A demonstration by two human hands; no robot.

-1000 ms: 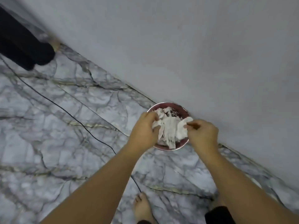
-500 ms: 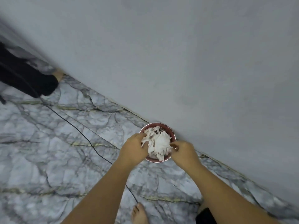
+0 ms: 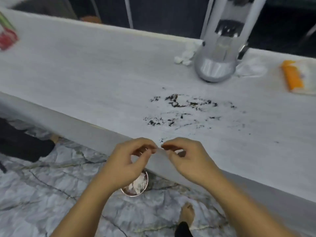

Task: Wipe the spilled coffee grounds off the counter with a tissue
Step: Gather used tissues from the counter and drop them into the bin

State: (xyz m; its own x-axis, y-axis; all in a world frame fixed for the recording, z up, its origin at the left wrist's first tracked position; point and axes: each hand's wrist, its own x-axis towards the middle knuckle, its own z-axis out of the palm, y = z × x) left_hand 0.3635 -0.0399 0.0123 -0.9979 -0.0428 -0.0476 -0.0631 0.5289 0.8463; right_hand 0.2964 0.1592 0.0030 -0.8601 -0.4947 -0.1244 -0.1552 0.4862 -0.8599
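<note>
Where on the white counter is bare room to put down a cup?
The wide left stretch of the white counter, between the red object and the dark spilled coffee grounds, is bare. Crowded: the right, around the silver machine base, crumpled white tissues and orange packet.

Matt desk, polished floor
The pale grey desk (image 3: 85,65) looks matt, faintly grained; dark coffee grounds (image 3: 177,103) gritty; veined marble floor (image 3: 42,194) shiny; silver rounded machine base (image 3: 215,69) smooth, glossy.

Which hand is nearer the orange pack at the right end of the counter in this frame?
Right. The right hand is at the front edge of the counter, toward the camera and left of the orange pack. The left hand is beside it, farther to the left.
</note>
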